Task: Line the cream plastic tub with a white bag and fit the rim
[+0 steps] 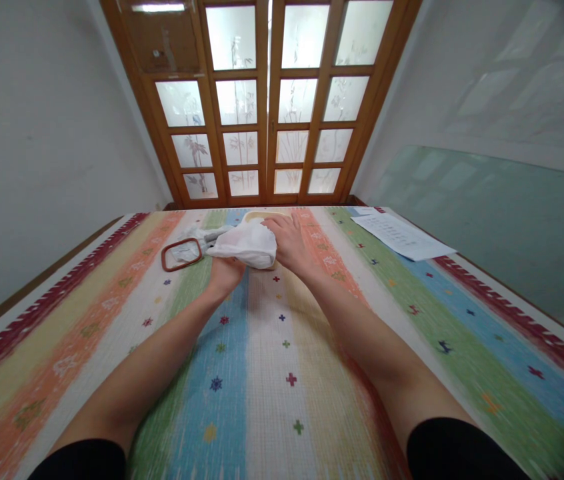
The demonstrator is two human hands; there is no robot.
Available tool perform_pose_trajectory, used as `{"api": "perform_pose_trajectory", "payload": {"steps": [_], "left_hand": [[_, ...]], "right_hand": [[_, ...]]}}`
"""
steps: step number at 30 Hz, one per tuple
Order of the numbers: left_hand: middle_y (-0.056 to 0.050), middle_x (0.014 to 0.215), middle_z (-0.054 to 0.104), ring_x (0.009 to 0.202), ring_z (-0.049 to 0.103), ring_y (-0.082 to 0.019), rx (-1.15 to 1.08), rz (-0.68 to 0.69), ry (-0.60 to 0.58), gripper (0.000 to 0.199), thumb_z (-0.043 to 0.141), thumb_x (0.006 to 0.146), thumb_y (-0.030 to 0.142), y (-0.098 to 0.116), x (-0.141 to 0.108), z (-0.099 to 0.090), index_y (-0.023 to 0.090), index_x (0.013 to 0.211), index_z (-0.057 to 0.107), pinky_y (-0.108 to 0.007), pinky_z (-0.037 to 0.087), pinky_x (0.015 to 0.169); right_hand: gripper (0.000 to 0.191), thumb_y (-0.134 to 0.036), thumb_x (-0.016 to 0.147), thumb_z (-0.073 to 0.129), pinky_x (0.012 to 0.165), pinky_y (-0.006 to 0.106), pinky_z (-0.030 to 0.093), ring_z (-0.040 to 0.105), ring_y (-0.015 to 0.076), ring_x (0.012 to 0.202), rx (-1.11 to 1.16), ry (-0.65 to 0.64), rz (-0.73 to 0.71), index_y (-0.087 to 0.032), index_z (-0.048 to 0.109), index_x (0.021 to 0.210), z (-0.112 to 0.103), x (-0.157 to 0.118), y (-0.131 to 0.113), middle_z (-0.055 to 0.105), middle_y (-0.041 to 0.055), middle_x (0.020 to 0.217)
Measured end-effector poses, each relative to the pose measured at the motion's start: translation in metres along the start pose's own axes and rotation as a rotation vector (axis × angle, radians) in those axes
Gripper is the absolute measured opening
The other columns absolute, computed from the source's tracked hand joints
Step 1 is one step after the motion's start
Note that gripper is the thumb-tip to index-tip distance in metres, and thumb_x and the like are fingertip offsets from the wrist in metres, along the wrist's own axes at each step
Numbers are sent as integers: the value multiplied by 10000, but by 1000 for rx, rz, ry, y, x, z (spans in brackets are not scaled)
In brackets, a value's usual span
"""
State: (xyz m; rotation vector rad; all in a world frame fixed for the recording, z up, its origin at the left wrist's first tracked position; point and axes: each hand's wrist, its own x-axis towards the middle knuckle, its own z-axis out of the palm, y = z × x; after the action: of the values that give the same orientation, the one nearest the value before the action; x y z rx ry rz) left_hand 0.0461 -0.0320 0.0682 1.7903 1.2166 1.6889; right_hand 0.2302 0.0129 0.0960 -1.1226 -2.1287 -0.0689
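Observation:
A crumpled white cloth or thin bag is bunched between my hands near the far end of the table. My left hand reaches under its near left side, so the fingers are hidden beneath it. On the right, my right hand has its fingers bent over the upper right edge of the white cloth, gripping it. Just behind the cloth shows the rim of a pale yellow container, mostly covered. Left of my left hand lies a clear lid-like piece with a reddish-brown rounded rectangular rim.
Grey-white crumpled material lies between the brown rim and the cloth. Printed sheets of paper rest at the table's far right. A striped tablecloth covers the table. Beyond it are wooden doors with glass panes. A glass panel leans along the right wall.

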Motion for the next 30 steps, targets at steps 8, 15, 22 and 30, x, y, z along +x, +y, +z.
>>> {"api": "perform_pose_trajectory", "payload": {"steps": [8,15,22,30], "left_hand": [[-44,905,736,908,673,-217,67,67,27,193,548,901,218,16,5,-21,177,915,736,-329,512,892],[-23,833,674,819,611,-173,-105,152,-306,168,517,870,177,40,-4,-16,185,794,667,-295,478,799],[-74,959,743,901,688,-187,-213,132,-942,235,544,1012,314,85,-3,-34,186,1084,728,-313,533,848],[-42,817,711,760,660,-163,-276,44,-200,187,615,955,333,76,18,-54,178,949,720,-283,523,741]], "right_hand": [[314,-210,1010,460,1249,553,171,564,286,1264,5,28,36,-206,709,1201,2,1,3,695,107,1302],[310,-314,1014,506,1231,529,282,540,286,1332,13,56,21,-279,683,1267,15,-3,14,674,76,1345],[345,-372,903,716,1185,493,343,568,302,1269,41,44,25,-215,706,1210,13,5,21,722,105,1243],[414,-319,927,634,1256,543,245,583,268,1288,244,124,-287,-260,635,1337,-17,2,-13,671,71,1358]]}}
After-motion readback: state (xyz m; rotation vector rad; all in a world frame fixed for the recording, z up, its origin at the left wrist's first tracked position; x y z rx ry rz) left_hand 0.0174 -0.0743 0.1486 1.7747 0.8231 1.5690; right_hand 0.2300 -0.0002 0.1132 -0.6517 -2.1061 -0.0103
